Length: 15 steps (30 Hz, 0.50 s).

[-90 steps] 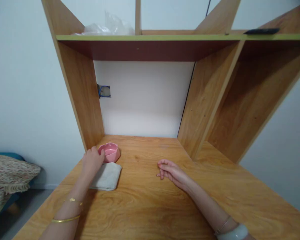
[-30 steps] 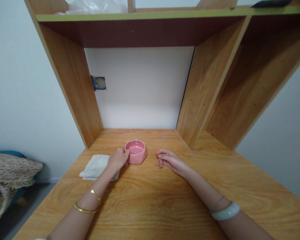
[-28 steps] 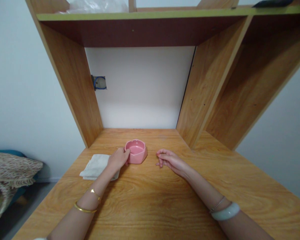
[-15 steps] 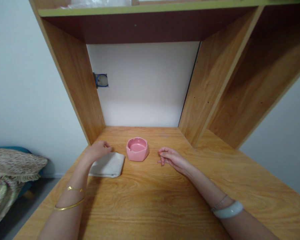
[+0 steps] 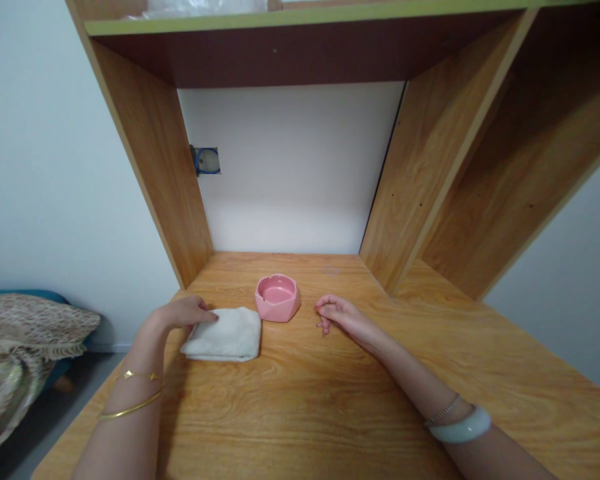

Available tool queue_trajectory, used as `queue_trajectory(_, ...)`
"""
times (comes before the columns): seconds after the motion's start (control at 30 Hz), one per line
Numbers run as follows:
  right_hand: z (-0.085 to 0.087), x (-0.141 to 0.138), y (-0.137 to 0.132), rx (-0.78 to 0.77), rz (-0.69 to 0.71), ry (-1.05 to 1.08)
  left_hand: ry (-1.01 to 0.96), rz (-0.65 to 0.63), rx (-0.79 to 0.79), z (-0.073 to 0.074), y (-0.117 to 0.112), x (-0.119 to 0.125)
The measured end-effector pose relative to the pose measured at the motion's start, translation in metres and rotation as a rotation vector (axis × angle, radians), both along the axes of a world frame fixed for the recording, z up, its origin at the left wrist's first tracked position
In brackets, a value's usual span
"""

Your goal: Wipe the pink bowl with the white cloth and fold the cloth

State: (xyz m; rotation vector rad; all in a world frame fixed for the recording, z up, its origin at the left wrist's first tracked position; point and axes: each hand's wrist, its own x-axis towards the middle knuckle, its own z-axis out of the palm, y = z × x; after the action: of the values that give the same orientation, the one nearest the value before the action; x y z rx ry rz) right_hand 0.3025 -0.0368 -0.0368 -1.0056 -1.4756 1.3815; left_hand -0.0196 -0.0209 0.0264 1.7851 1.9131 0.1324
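A folded white cloth [image 5: 225, 337] lies flat on the wooden desk. At its left edge is my left hand [image 5: 187, 312], closed on the cloth's back left corner, with a fingertip pressing on top; the fingers at the far side are partly hidden. Just behind the cloth's right corner stands a pink faceted ashtray [image 5: 277, 303], upright, its bowl facing up. To the right of the ashtray, apart from it, my right hand [image 5: 343, 317] rests over the desk with loosely bent fingers, and nothing shows in them.
The wooden desktop [image 5: 290, 413] runs up to a white back panel [image 5: 290, 173] with a square socket cutout [image 5: 208, 161]. Upright wooden boards flank it, and a shelf [image 5: 300, 57] hangs above. A patterned fringed blanket [image 5: 30, 327] lies low at the left.
My left hand has come down and back to the cloth's left edge. The cloth has shifted slightly right and towards me. My right hand stays in place; the view has moved a little.
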Motion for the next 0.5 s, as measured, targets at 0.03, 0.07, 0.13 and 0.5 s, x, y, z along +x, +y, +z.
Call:
queue_trajectory(0.03,0.000,-0.002,-0.001,0.010,-0.002,-0.016,-0.028,-0.043,-0.009,-0.001,-0.001,0.003)
queue_trajectory(0.07,0.000,-0.004,-0.002,0.027,-0.006,-0.038,-0.061,-0.090,-0.016,-0.001,-0.002,0.006)
queue_trajectory(0.13,0.003,-0.008,-0.006,0.107,-0.023,-0.134,-0.143,-0.192,-0.045,-0.002,-0.004,0.014)
queue_trajectory(0.5,0.033,-0.039,-0.048,0.792,0.243,-0.832,-0.433,-0.501,-0.076,-0.024,-0.008,0.074)
